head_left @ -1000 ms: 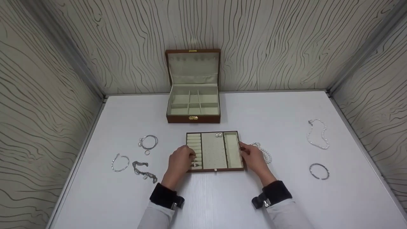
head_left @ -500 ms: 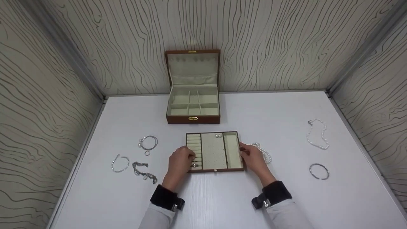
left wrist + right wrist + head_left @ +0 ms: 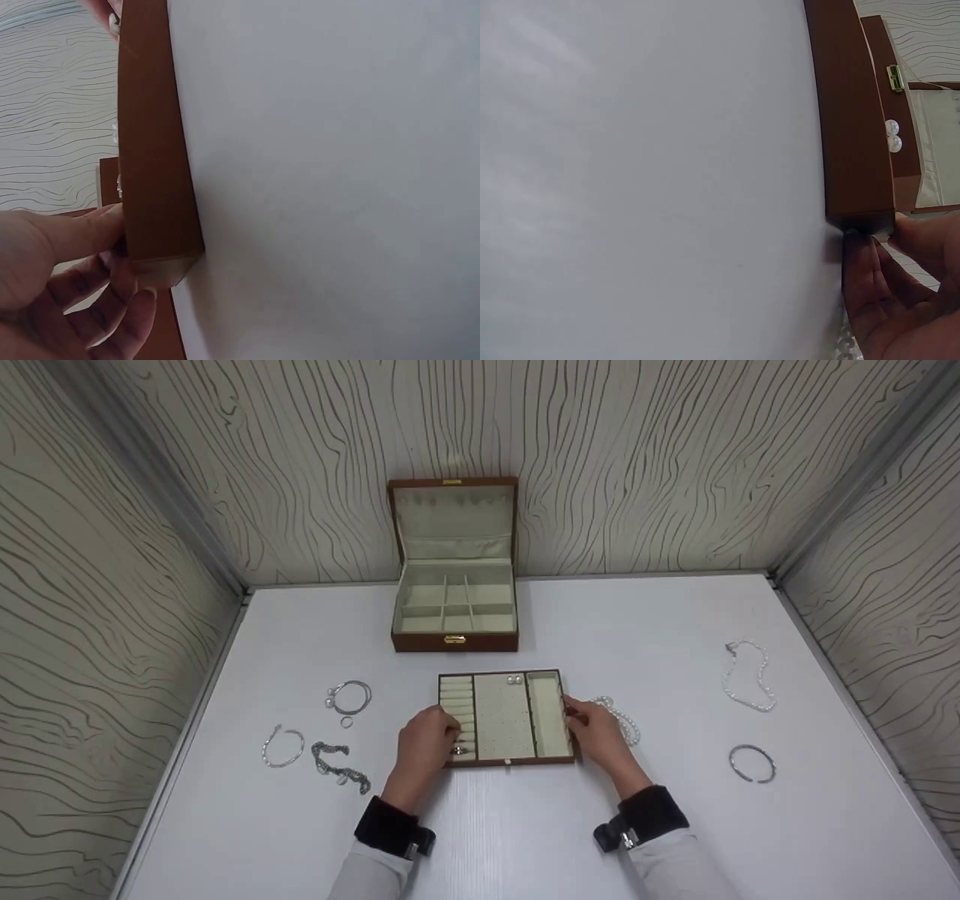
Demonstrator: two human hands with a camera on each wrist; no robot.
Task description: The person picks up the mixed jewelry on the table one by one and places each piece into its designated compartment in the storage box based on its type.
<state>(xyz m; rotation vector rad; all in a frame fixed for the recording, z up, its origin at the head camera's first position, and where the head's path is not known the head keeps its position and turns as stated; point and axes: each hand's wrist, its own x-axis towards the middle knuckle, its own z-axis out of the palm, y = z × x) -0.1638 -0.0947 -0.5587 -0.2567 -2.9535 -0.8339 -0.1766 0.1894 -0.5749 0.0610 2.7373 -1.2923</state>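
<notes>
A shallow brown jewelry tray [image 3: 504, 720] lies before me, with ring rolls on the left, a pierced earring panel in the middle and a long compartment on the right. My left hand [image 3: 426, 739] grips its left side, thumb over the ring rolls and fingers outside the wall. On the opposite side my right hand [image 3: 602, 735] pinches the right wall. Both wrist views show the tray's brown front wall [image 3: 154, 127] close along the white tabletop. Two pearl earrings [image 3: 514, 679] sit at the panel's top; a ring [image 3: 459, 750] is in the lower rolls.
Behind the tray stands a brown jewelry box [image 3: 456, 643], lid up, with divided compartments. A pearl strand [image 3: 628, 729] lies beside my right hand. Bracelets [image 3: 352, 697], a small ring [image 3: 346, 721] and a chain [image 3: 341, 771] lie left; a necklace [image 3: 765, 679] and bangle [image 3: 752, 765] lie right.
</notes>
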